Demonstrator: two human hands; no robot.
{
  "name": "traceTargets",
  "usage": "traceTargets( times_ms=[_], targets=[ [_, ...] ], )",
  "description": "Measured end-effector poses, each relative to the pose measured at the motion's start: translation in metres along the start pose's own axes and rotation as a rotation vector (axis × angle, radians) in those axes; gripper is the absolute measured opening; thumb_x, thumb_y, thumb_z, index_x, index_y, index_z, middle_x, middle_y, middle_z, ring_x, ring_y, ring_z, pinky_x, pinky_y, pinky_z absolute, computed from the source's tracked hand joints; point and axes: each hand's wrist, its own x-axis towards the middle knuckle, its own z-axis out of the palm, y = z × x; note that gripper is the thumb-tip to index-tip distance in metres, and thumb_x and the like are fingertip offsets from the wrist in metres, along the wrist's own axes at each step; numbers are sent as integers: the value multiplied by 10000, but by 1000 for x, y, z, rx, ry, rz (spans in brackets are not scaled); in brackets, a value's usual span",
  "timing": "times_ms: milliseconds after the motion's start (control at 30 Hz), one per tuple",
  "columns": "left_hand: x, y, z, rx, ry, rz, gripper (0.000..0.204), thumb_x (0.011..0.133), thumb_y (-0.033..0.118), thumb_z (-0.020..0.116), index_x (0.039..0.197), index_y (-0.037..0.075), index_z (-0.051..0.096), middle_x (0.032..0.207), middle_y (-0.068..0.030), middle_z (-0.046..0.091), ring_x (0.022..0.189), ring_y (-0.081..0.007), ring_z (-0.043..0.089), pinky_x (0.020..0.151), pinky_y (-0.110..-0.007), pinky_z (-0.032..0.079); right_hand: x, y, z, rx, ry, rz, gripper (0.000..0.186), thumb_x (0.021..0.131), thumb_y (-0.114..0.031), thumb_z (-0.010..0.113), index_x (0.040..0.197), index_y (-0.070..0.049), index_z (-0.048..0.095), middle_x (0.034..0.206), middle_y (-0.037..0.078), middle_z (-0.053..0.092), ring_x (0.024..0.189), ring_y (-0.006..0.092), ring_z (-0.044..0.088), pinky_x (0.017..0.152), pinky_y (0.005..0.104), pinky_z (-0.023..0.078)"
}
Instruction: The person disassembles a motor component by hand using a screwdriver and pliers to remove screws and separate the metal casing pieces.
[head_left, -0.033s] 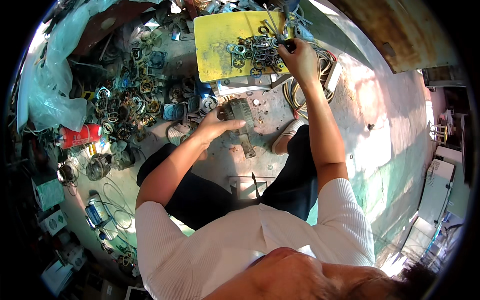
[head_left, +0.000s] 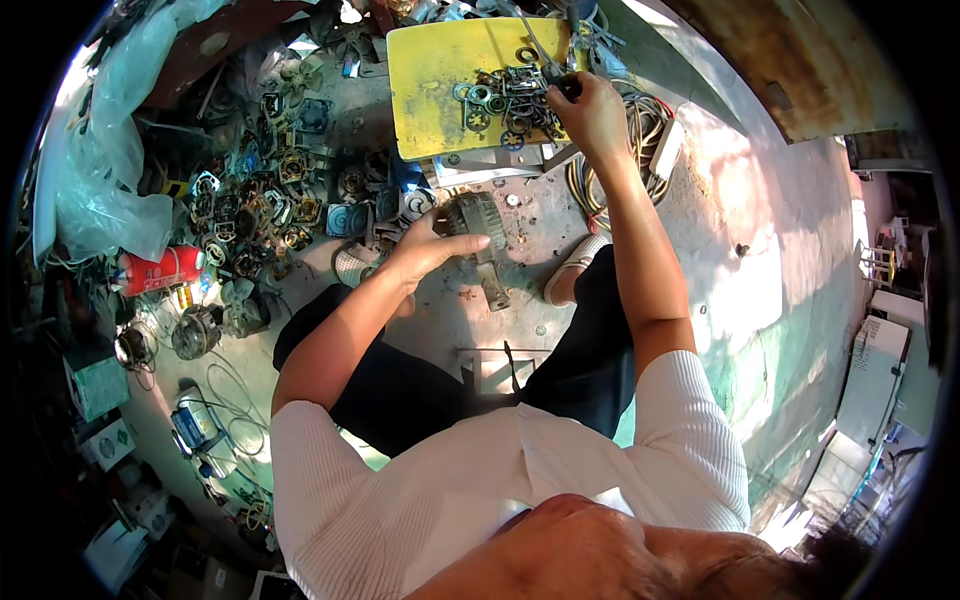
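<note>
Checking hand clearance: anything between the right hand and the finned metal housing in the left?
Nothing visible blocks it. The near edge of the yellow board and a pale panel lie between the right hand and the finned metal housing in the left hand, but both look lower.

The left hand (head_left: pixel 432 252) grips a ribbed metal housing (head_left: pixel 478 216) above the floor (head_left: pixel 520 335), its thumb across the ribs. The right hand (head_left: pixel 597 108) holds a dark-handled tool (head_left: pixel 553 73) over a yellow board (head_left: pixel 428 90), beside a heap of small metal rings and parts (head_left: pixel 508 97). Coiled cable (head_left: pixel 650 125) lies right of the board; at far left, a red cylinder (head_left: pixel 168 270) sits near a crumpled translucent plastic sheet (head_left: pixel 110 170).
</note>
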Motion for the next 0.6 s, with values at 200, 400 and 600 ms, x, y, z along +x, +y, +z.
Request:
traceTargets(
  times_ms=[200,400,600],
  targets=[
    [-3,-4,-23,-4,99,0,792,700,303,865,1309,-34,488,1191,-133,619,1108,-226,581,988,-339,424,-3,-1,21,-61,27,-104,301,845,-313,646,934,-26,666,904,199,653,839,399,639,764,462,508],
    [-4,-10,-39,14,165,-29,683,753,311,825,1279,-4,523,1160,-110,633,1083,-222,591,946,-343,445,18,51,-29,-209,-116,162,447,870,-442,571,1099,-67,656,1067,209,660,1033,381,619,887,461,489],
    [-3,-10,-33,-17,143,-62,667,727,341,839,1244,21,566,1168,-100,642,1091,-211,587,972,-358,426,9,58,-38,-293,-314,229,571,835,-553,586,1168,-93,642,1151,211,648,1087,375,613,923,457,484]
  ],
)
